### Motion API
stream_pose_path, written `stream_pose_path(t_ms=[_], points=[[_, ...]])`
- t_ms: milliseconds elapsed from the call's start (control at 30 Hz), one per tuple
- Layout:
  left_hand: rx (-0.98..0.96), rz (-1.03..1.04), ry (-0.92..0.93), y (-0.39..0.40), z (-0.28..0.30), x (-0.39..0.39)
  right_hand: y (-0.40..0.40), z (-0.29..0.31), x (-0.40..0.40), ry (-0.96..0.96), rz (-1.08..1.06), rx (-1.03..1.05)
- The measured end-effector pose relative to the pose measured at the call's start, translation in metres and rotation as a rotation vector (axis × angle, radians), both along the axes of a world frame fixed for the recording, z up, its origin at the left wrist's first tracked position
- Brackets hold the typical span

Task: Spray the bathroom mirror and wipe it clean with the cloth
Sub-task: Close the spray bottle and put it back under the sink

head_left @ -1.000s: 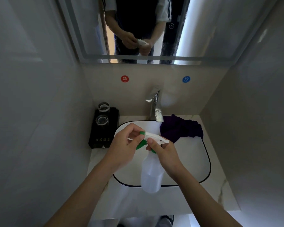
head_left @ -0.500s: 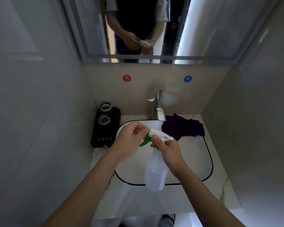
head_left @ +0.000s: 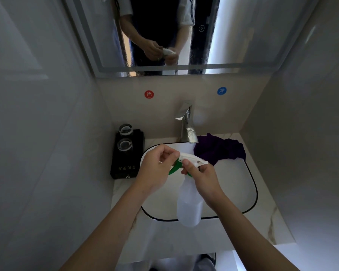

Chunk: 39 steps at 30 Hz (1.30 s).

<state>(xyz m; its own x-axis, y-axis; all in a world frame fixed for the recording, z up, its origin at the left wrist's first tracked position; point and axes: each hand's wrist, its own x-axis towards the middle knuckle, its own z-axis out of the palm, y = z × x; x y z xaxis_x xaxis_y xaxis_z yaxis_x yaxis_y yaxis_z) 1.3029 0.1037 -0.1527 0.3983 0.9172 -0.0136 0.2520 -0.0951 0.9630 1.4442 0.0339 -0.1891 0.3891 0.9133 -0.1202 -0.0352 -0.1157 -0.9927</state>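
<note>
A translucent spray bottle (head_left: 189,204) with a white head and green trigger hangs over the sink. My right hand (head_left: 203,178) grips its neck just under the head. My left hand (head_left: 157,169) pinches the nozzle end of the white head with fingertips. A dark purple cloth (head_left: 220,149) lies crumpled on the sink's far right rim, beside the tap. The mirror (head_left: 243,36) fills the wall above and reflects both hands with the bottle.
A white sink (head_left: 241,188) with a black rim sits in a marble counter between close side walls. A chrome tap (head_left: 187,124) stands at the back. A black tray (head_left: 127,159) with two upturned glasses sits at the left.
Both hands and the bottle have risen slightly and moved a little toward the wall. My left fingers have shifted on the nozzle end.
</note>
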Motion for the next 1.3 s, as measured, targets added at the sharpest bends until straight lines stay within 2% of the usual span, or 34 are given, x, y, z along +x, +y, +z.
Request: stream_pose_path(t_ms=[233,433,633,767,900,1200,1300], points=[[0.091,-0.017,0.021,-0.0036,-0.0037,-0.0004,0.0011,-0.0014,0.0008,0.0,-0.008,-0.003],[-0.055,-0.003,-0.076,-0.0018,-0.0014,-0.0003,-0.0004,-0.0028,0.0026,-0.01,0.011,0.009],[-0.02,-0.033,-0.119,-0.0006,0.0047,-0.0023,-0.0023,-0.0038,0.0028,-0.006,0.024,0.008],[-0.005,-0.053,-0.102,0.0005,0.0036,-0.0057,-0.0033,-0.0035,0.0029,0.003,0.03,0.021],[-0.097,-0.055,-0.085,-0.0019,0.0042,-0.0034,-0.0056,-0.0041,0.003,-0.014,0.033,0.03],[0.025,-0.053,-0.011,-0.0026,0.0009,-0.0045,-0.0073,-0.0085,0.0034,-0.01,0.031,0.036],[-0.054,-0.073,-0.038,-0.0017,0.0036,-0.0045,-0.0078,-0.0078,0.0028,0.002,0.03,0.052]])
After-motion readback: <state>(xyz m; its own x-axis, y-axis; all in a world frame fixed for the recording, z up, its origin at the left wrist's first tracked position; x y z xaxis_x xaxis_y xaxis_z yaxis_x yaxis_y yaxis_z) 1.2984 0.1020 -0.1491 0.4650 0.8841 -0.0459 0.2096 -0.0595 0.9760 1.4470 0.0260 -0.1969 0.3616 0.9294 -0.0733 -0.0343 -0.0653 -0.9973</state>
